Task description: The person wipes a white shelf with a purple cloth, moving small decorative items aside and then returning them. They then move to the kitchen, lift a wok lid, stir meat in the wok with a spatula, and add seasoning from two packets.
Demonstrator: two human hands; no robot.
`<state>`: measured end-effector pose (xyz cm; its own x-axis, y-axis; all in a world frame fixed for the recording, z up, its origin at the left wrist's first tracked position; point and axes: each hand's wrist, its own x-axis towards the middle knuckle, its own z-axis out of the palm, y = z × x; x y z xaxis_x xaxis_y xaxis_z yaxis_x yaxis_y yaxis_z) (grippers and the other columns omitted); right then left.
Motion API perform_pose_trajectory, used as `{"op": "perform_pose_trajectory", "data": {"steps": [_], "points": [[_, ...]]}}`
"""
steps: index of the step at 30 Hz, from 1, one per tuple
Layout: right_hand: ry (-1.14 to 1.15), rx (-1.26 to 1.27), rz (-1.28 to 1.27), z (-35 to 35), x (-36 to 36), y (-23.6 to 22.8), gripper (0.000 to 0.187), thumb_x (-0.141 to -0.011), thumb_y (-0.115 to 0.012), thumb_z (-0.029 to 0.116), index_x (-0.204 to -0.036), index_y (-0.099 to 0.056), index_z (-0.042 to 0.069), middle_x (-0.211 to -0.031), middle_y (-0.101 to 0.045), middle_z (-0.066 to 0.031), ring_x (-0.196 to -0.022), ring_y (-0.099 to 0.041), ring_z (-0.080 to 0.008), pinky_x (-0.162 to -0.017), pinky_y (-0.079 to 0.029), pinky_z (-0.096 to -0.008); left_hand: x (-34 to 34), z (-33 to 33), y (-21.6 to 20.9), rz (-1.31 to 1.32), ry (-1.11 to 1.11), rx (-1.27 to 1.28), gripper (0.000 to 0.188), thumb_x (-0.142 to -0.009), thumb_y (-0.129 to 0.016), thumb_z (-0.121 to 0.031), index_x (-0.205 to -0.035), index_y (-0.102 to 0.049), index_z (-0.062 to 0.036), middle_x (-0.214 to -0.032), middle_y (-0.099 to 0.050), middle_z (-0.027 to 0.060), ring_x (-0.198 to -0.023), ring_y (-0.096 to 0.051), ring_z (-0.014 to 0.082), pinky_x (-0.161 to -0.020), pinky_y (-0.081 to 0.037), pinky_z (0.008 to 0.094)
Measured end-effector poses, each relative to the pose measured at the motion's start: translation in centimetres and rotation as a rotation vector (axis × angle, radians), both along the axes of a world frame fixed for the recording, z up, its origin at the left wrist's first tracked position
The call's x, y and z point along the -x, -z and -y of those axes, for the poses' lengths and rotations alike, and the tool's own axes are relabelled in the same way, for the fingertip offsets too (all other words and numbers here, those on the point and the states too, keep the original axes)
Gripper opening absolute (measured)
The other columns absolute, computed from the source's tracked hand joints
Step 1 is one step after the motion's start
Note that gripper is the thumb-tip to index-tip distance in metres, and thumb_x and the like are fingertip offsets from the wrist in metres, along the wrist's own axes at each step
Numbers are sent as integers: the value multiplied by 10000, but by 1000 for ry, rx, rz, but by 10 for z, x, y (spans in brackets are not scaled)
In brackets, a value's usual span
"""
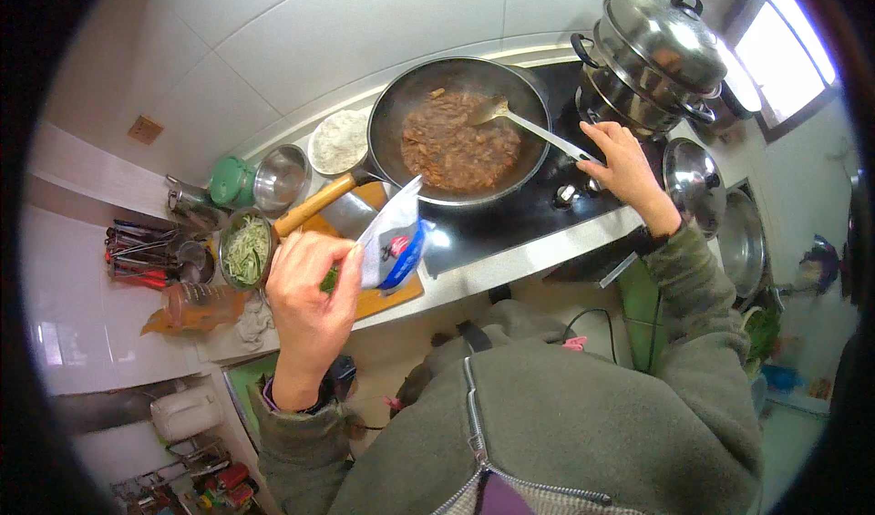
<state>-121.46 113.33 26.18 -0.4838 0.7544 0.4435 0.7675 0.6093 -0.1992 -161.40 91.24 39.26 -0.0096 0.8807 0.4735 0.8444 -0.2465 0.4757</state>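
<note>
My left hand [312, 301] is closed on a small white and blue plastic packet [394, 246], raised in front of the wok. My right hand [624, 169] is at the end of the handle of a metal spatula [551, 136]. Its thumb lies by the handle and its fingers are spread apart above it, not wrapped round it. The spatula's blade rests in a black wok [538, 164] on the hob. Brown cooked food [456, 146] in dark sauce fills the wok's bottom. The packet's contents cannot be made out.
A steamer pot [647, 59] stands right of the wok, with a pot lid [694, 182] nearer. Left are a bowl of white powder [339, 141], a metal bowl [281, 180], a bowl of shredded green vegetable [247, 251], and a wooden-handled cleaver [319, 202] above a cutting board [394, 298].
</note>
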Motion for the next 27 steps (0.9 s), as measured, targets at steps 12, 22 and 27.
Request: {"op": "perform_pose_trajectory", "data": {"steps": [12, 22, 27], "points": [[-757, 1669, -1603, 103, 124, -1, 1141, -725, -958, 400, -1610, -297, 117, -1585, -454, -130, -1386, -537, -369, -1093, -488, -648, -62, -63, -47, 242, 286, -37, 43, -874, -755, -23, -872, -718, -1, -786, -670, 104, -740, -639, 230, -688, -491, 333], [-544, 1367, -1777, 80, 90, 8, 853, -807, -857, 170, -1527, -419, 37, -1413, -614, -152, -1267, -635, -340, -1047, -560, -518, -59, -85, -18, 397, 310, -51, 197, -897, -766, -72, -1082, -752, -8, -916, -734, 107, -830, -685, 235, -806, -533, 339], [-302, 986, -1788, 34, 54, 13, 698, -820, -865, 78, -1438, -541, 99, -1371, -639, -92, -1308, -589, -314, -1156, -441, -568, -15, -49, 9, 477, 50, 106, 390, -925, -757, -78, -1305, -695, -15, -1044, -761, 85, -923, -695, 135, -846, -546, 298]]}}
